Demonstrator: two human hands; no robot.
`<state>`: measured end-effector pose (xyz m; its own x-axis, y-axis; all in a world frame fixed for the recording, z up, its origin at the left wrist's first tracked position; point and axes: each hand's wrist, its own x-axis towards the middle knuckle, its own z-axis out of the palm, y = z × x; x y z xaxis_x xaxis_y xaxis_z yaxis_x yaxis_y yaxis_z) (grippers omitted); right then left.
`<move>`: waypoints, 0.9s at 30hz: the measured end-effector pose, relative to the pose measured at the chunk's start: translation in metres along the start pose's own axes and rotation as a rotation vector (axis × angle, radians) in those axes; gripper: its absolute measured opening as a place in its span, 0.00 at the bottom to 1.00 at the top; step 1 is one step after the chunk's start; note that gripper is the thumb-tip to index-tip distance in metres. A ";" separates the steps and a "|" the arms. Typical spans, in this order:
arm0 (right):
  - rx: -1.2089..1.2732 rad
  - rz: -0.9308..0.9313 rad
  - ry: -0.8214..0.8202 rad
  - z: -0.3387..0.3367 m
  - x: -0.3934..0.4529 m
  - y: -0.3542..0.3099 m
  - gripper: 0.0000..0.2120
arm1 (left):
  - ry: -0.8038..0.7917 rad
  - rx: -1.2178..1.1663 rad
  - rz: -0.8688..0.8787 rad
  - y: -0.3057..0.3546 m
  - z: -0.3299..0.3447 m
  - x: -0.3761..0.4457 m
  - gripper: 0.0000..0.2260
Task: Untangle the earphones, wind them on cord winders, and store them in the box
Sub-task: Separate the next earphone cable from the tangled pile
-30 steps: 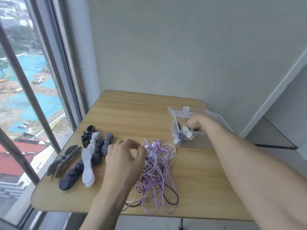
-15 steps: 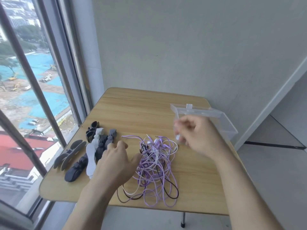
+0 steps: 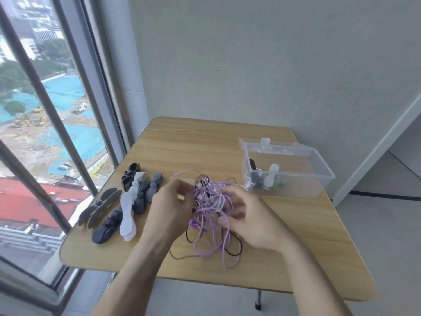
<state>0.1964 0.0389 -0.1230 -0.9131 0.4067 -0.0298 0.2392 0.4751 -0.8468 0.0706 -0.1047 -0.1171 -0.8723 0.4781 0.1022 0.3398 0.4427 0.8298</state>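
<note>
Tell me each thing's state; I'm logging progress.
Earphone cords: tangled, lifted by both hands.
Left hand: gripping the tangle.
Right hand: gripping the tangle.
Box: open, wound earphones inside.
Cord winders: unused, lying on table.

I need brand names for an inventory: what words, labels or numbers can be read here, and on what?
None can be read.
The clear box, the cord winders and the tangled earphones show no print.
Buildings outside the window are too small and blurred to show any sign.
</note>
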 end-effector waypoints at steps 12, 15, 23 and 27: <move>-0.453 -0.064 0.322 -0.014 0.032 -0.002 0.22 | -0.033 0.027 0.188 -0.003 -0.003 0.022 0.09; -0.533 -0.028 0.298 -0.007 0.037 -0.007 0.11 | -0.073 0.093 0.231 -0.006 -0.010 0.019 0.10; 0.035 -0.210 0.321 -0.012 0.029 -0.036 0.07 | 0.074 0.033 0.414 0.018 -0.018 -0.003 0.24; 0.270 -0.315 0.285 -0.015 0.013 -0.060 0.07 | -0.061 -0.146 0.461 0.035 -0.007 -0.008 0.13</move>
<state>0.1753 0.0268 -0.0645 -0.7918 0.4909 0.3634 -0.1617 0.4053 -0.8998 0.0870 -0.0980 -0.0850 -0.6186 0.6452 0.4484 0.6292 0.0651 0.7745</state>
